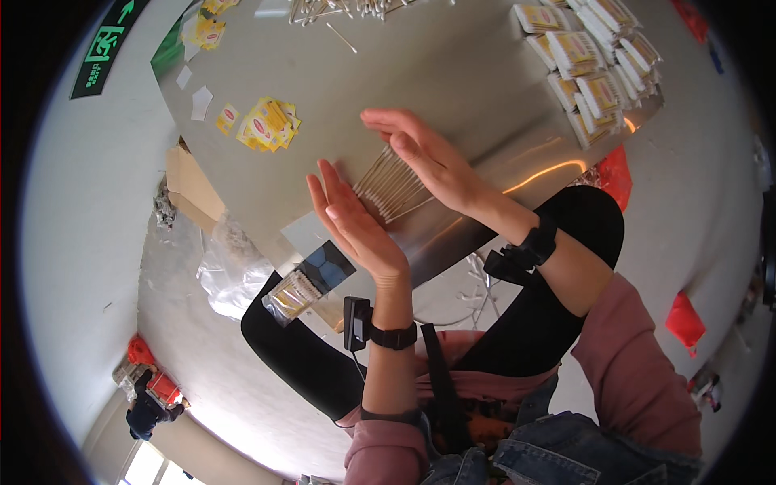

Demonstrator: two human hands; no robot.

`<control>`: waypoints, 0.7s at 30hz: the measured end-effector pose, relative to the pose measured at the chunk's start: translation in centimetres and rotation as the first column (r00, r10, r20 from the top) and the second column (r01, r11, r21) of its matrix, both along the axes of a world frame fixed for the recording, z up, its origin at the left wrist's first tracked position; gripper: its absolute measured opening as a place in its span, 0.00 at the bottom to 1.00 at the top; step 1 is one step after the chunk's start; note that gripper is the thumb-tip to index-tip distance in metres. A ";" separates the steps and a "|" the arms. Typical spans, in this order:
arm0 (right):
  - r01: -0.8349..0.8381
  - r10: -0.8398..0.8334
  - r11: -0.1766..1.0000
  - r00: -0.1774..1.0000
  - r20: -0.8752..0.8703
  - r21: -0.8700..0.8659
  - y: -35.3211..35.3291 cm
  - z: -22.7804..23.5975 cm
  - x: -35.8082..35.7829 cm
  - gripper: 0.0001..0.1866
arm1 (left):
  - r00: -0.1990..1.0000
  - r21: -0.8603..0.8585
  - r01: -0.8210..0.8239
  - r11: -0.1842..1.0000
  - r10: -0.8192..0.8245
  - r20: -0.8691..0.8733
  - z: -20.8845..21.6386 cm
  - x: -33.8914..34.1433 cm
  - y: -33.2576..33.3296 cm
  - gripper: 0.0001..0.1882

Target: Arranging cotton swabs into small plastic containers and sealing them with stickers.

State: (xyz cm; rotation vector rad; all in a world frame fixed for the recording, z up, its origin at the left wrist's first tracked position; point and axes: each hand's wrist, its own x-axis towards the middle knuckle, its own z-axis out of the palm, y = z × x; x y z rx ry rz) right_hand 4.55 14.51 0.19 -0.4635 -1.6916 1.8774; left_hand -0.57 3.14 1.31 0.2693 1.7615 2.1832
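A row of cotton swabs (390, 187) lies side by side on the shiny metal table (323, 73), between my two hands. My left hand (353, 222) is at the near left ends of the swabs, its fingers stretched out and its edge toward the table. On the far right side, my right hand (427, 158) has straight fingers too, with its palm turned toward the swabs. Neither hand is closed round anything. Whether the palms touch the swab ends is hard to make out.
Yellow printed cards (268, 125) lie in a pile at the left. Packed swab bags (586, 69) are stacked at the far right, and loose swabs (347, 8) lie at the far edge. A filled swab bag (292, 296) sits by the table's near left corner. Another person (149, 404) is in the background.
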 end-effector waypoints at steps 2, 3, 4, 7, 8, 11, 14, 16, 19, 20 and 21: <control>-0.077 0.076 0.997 0.997 0.028 0.023 0.0 0.0 0.1 0.29 | 0.999 -0.002 0.034 0.999 -0.034 0.017 0.1 0.0 0.2 0.35; -0.070 0.071 0.997 0.996 0.054 -0.015 -0.2 0.2 0.3 0.29 | 0.997 0.002 0.068 0.998 -0.068 0.021 0.1 -0.2 0.2 0.35; -0.062 0.066 0.997 0.995 0.081 -0.053 -0.3 0.3 0.5 0.30 | 0.994 0.007 0.102 0.995 -0.102 0.025 0.1 -0.3 0.1 0.36; 0.002 -0.006 0.999 0.997 0.081 0.046 -0.4 0.0 1.4 0.32 | 0.999 0.006 0.042 0.999 -0.042 0.016 0.2 0.4 -0.2 0.37; -0.001 -0.003 0.999 0.996 0.086 0.047 -0.6 -0.1 1.6 0.32 | 0.999 0.008 0.039 0.999 -0.039 0.021 0.1 0.5 -0.1 0.37; 0.129 -0.127 0.990 0.991 0.044 -0.053 -1.5 0.3 1.5 0.32 | 0.999 0.061 0.040 0.997 -0.041 0.012 0.1 1.1 0.0 0.37; 0.122 -0.118 0.989 0.991 0.057 -0.078 -2.5 0.4 1.2 0.34 | 0.999 0.020 0.043 0.999 -0.043 0.006 -0.1 1.7 0.3 0.37; 0.133 -0.128 0.984 0.991 0.045 -0.119 -2.6 0.6 1.1 0.33 | 0.999 0.058 0.004 0.998 -0.006 0.032 0.0 1.8 0.4 0.35; 0.164 -0.157 0.973 0.986 0.053 -0.165 -1.9 0.9 1.2 0.35 | 0.998 -0.010 -0.065 0.998 0.064 -0.013 0.3 1.2 0.0 0.27; 0.169 -0.163 0.972 0.985 0.051 -0.166 -1.4 1.1 1.3 0.35 | 0.998 -0.011 -0.059 0.998 0.059 -0.015 0.4 0.5 -0.7 0.27; 0.198 -0.195 0.973 0.980 0.034 -0.117 -0.7 1.2 1.5 0.35 | 0.985 -0.309 -0.017 0.951 -0.036 -0.166 0.4 -0.5 -1.7 0.20</control>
